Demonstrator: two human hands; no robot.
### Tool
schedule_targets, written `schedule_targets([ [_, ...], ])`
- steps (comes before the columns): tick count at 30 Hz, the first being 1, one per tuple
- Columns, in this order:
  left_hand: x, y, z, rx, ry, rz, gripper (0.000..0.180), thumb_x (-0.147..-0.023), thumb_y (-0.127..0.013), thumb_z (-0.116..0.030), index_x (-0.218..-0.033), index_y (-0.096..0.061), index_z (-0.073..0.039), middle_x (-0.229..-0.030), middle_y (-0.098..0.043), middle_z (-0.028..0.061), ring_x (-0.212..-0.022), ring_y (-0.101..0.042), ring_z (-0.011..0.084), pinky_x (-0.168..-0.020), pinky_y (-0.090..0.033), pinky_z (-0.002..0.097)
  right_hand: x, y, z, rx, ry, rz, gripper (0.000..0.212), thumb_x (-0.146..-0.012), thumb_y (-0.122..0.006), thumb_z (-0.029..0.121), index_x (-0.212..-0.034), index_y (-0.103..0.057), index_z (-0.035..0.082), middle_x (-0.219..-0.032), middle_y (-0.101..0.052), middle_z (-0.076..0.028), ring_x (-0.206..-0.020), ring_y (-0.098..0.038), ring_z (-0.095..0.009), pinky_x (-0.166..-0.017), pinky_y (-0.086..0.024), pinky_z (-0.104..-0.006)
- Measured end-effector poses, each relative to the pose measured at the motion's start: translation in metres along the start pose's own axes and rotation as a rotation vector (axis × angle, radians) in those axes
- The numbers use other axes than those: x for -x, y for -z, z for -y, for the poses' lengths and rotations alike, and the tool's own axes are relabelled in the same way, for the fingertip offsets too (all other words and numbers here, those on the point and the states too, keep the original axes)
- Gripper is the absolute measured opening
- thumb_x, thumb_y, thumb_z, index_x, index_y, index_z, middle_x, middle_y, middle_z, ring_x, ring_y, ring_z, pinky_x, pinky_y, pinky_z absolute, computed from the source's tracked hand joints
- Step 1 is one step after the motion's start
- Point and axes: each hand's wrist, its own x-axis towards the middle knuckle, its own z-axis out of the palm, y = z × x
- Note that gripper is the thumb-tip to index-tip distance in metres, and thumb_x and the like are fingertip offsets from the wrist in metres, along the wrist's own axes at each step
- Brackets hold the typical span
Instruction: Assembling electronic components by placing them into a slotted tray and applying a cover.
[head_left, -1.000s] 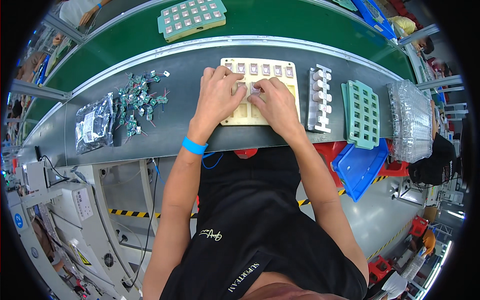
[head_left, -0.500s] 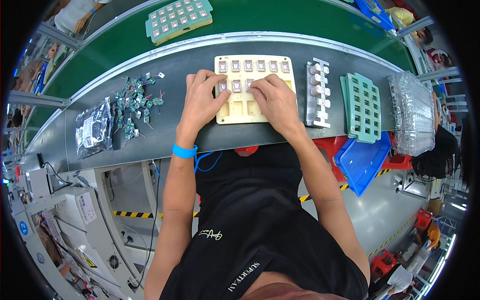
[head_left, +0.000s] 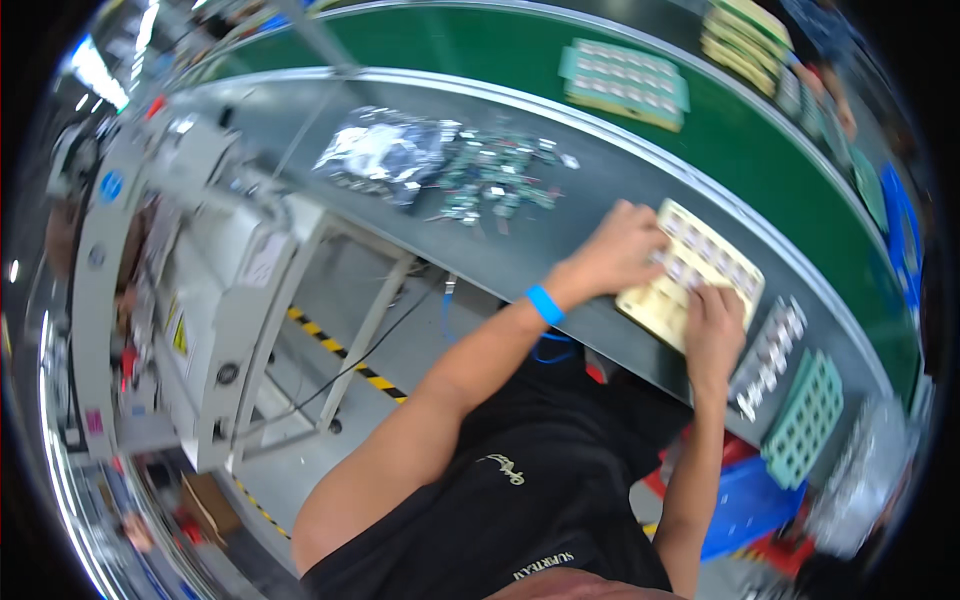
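The cream tray (head_left: 652, 308) lies tilted in my view on the dark bench, with small pinkish-clear square pieces seated in its far rows. My left hand (head_left: 622, 250), a blue wrist strap (head_left: 545, 304) on its arm, is bent over the tray's left edge, thumb and fingertips curled in at a seated piece. Over the tray's near right part is my right hand (head_left: 716, 322), fingers drawn together and pointing down into the pockets. Motion blur and the fingers hide what either hand grips.
Left of the tray lie a heap of small green circuit boards with wires (head_left: 495, 180) and a silvery bag (head_left: 375, 150). To the right are a rack of white parts (head_left: 770, 355), a green grid tray (head_left: 805, 420) and clear plastic trays (head_left: 860, 480). A filled tray (head_left: 625, 80) sits on the green belt.
My view has swung left and tilted, so the bench and both hands appear farther right and lower. Both hands stay at the cream tray. The picture is more blurred.
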Motion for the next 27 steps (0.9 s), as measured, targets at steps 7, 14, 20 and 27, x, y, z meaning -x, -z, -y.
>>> schedule_targets([
  [7, -0.008, -0.003, -0.017, 0.036, 0.019, -0.207, 0.023, -0.078, -0.071, -0.021, -0.093, -0.070, -0.005, -0.094, -0.058, 0.0109, -0.091, -0.049, 0.0308, -0.085, -0.046, 0.0388, 0.003, 0.019, -0.003, -0.166, -0.123, 0.047, 0.019, -0.091, -0.063, 0.005, -0.109, -0.069, 0.000, -0.098, -0.066, -0.013, -0.086, -0.063, -0.027, -0.072, -0.050, -0.0357],
  [14, -0.034, -0.040, -0.071, 0.281, -0.214, -0.177, 0.015, -0.079, -0.071, -0.015, -0.090, -0.068, -0.006, -0.091, -0.062, 0.0141, -0.093, -0.057, 0.0339, -0.083, -0.047, 0.0440, 0.039, 0.085, -0.061, -0.181, -0.324, -0.340, 0.017, -0.094, -0.061, 0.005, -0.107, -0.070, -0.001, -0.097, -0.069, -0.009, -0.085, -0.062, -0.014, -0.076, -0.050, -0.0287],
  [20, -0.048, -0.076, -0.112, 0.236, -0.153, 0.174, 0.018, -0.085, -0.067, -0.016, -0.097, -0.071, -0.004, -0.088, -0.067, 0.0109, -0.090, -0.058, 0.0304, -0.081, -0.047, 0.0406, 0.074, 0.086, -0.111, -0.449, -0.652, -0.391, 0.021, -0.094, -0.064, 0.016, -0.107, -0.070, 0.000, -0.080, -0.063, 0.001, -0.073, -0.055, -0.006, -0.068, -0.046, -0.0233],
  [27, -0.055, -0.125, -0.142, 0.210, -0.249, 0.270, 0.013, -0.083, -0.067, -0.014, -0.088, -0.072, -0.004, -0.085, -0.067, 0.0130, -0.083, -0.058, 0.0335, -0.077, -0.048, 0.0438, 0.083, 0.082, -0.114, -0.636, -0.735, -0.276, 0.022, -0.093, -0.065, 0.015, -0.106, -0.064, -0.002, -0.087, -0.066, -0.003, -0.077, -0.060, -0.009, -0.071, -0.050, -0.0251],
])
